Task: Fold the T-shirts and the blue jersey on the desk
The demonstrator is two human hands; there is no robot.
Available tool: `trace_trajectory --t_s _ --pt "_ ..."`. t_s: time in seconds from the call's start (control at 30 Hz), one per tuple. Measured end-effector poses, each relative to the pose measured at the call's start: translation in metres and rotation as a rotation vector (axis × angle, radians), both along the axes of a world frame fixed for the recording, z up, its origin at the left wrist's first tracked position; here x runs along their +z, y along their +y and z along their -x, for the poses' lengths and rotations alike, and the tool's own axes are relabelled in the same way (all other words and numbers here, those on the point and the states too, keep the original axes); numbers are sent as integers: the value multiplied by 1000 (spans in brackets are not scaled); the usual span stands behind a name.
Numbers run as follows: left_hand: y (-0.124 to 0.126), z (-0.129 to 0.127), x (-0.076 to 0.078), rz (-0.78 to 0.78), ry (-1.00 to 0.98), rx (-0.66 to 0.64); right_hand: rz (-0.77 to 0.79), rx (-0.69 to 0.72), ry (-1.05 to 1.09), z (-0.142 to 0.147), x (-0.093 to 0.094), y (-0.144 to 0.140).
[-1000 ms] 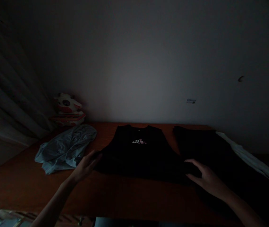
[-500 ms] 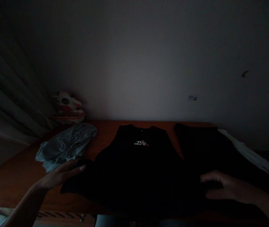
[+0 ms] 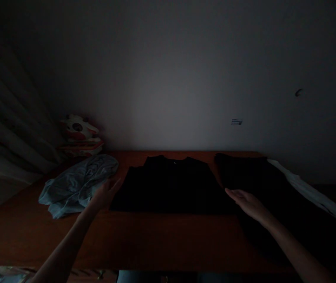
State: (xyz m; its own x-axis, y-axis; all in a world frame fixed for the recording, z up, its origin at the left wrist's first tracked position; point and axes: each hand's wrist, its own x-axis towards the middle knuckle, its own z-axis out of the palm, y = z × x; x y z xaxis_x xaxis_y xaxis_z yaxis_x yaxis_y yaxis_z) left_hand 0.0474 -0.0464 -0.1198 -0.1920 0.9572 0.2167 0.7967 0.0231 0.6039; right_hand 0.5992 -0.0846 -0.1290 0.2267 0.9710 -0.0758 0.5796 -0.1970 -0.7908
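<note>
Black cotton sleeveless top (image 3: 170, 184) lies folded flat at the middle of the reddish-brown wooden counter (image 3: 156, 239). The left hand (image 3: 104, 194) rests at its left edge, the right hand (image 3: 246, 202) at its right, both with fingers spread, gripping nothing. A crumpled pale-blue garment (image 3: 76, 182) sits left; dark cloth (image 3: 262, 184) lies right.

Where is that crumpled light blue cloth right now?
The light blue cloth lies on the left of the wooden table, beside the black top, just by the left hand.

black garment (image 3: 170, 184), folded flat, table centre
</note>
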Motion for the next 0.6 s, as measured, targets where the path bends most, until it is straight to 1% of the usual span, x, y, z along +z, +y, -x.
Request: trace_trajectory --t_s 0.07,0.1,0.13,0.2,0.3,0.4,0.5,0.6 --pt "-17 7 -19 54 86 -49 39 90 -103 -3 -15 -16" --pt "-24 9 -26 71 101 -52 42 106 -137 -3 -22 -22" --pt "-30 10 -31 84 109 -41 32 102 -160 -3 -27 -26" --pt "-38 10 -37 127 131 -7 -32 66 -187 -1 -33 -30" --pt "-39 7 -37 162 102 -8 -149 3 -188 3 -32 -31" --pt "-39 2 -34 81 -32 -24 -182 -22 -182 7 -25 -35" --pt "-43 2 -29 -13 -131 5 -196 55 -197 7 -17 -43" --pt "-57 14 -30 -67 -128 -26 -187 175 -263 -3 -17 -54"
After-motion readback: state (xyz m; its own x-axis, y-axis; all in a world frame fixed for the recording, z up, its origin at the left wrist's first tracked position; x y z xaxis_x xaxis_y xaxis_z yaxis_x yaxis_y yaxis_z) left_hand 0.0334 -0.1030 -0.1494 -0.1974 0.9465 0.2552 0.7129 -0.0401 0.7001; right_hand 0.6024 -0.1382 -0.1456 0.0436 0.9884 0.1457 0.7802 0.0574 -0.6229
